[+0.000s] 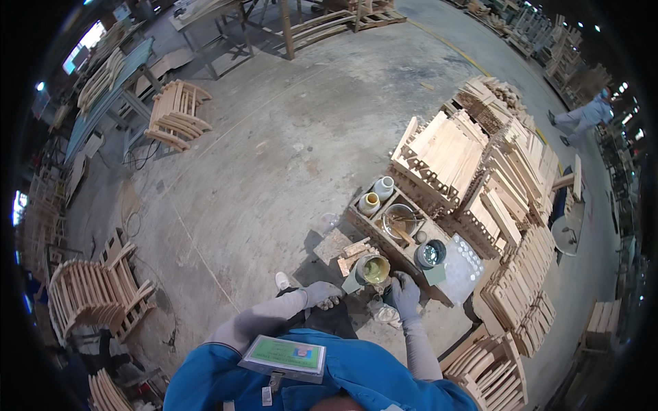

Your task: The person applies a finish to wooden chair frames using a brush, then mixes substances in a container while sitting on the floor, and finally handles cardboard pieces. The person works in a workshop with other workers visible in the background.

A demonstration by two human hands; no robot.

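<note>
My left hand, in a pale grey glove, rests above my dark trouser leg with its fingers curled; whatever they hold, if anything, is hidden. Just right of a tin of yellowish-green paste is my right hand, also gloved. Its fingers are bent together near the tin's rim, and I cannot make out what is in them. A crumpled white cloth or bag lies below, between the hands. Small wood blocks sit beside the tin.
A wooden tray box holds two bottles and a clear tub with sticks. A dark can stands by a sheet of clear round cups. Stacked wood parts rise at right. Chair frames stand left; a person is far right.
</note>
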